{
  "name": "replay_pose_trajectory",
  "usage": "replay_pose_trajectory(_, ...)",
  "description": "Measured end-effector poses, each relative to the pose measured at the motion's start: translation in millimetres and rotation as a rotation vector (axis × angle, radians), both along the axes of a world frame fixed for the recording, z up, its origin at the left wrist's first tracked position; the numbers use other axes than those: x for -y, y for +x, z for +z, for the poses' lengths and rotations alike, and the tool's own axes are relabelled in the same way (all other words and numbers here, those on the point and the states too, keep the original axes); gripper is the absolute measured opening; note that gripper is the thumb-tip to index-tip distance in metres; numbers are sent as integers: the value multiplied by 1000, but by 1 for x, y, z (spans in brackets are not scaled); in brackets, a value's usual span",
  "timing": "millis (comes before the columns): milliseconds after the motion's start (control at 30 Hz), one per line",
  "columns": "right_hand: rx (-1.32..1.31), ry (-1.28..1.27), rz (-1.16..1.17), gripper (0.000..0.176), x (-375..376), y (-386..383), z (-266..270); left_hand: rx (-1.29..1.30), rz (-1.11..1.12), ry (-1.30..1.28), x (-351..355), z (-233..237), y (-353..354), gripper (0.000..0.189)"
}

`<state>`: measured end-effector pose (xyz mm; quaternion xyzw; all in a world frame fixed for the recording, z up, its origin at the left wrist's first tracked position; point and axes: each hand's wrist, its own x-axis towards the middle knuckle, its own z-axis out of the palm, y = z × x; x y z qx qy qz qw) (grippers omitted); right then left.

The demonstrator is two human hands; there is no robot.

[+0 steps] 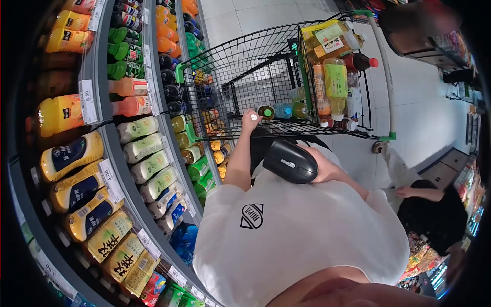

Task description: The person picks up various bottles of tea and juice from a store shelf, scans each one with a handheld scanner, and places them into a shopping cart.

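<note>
My left hand point(250, 122) is at the near side of the shopping cart point(245, 66), its fingers curled. A small round white spot, perhaps a cap, shows among the fingers; what they hold is hidden. Just beside it, a dark bottle with a green cap point(266, 113) lies in the cart, next to a clear bottle with a blue cap point(283, 111). Against my chest, my right hand point(327, 168) is closed around a smooth black rounded object point(290, 161) with a small silver mark. Most of its fingers are hidden behind that object.
Shelves of drinks point(148, 128) with price tags run along my left. Several bottles, including a yellow-green one point(335, 84) and a dark one with a red cap point(359, 62), fill the cart's upper rack. At right stands another person in dark clothing point(434, 217), near more shelves.
</note>
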<state>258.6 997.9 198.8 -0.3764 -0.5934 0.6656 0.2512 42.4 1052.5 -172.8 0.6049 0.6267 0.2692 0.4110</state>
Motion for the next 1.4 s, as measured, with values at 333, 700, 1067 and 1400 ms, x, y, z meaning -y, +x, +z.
replay_pose_trajectory(333,76,-41,38,58,-9,12,-17,-242,-425,-355,8,-54,-14,35)
replay_pose_trajectory(700,-26,2,97,62,-16,-11,-14,-38,23,-285,14,39,-2,26)
replay_pose_trajectory(1067,-11,-87,435,39,-20,-76,-27,-144,1098,659,92,257,-85,17)
replay_pose_trajectory(1400,-71,-29,772,43,13,-149,-2,-580,1777,729,222,341,-183,52)
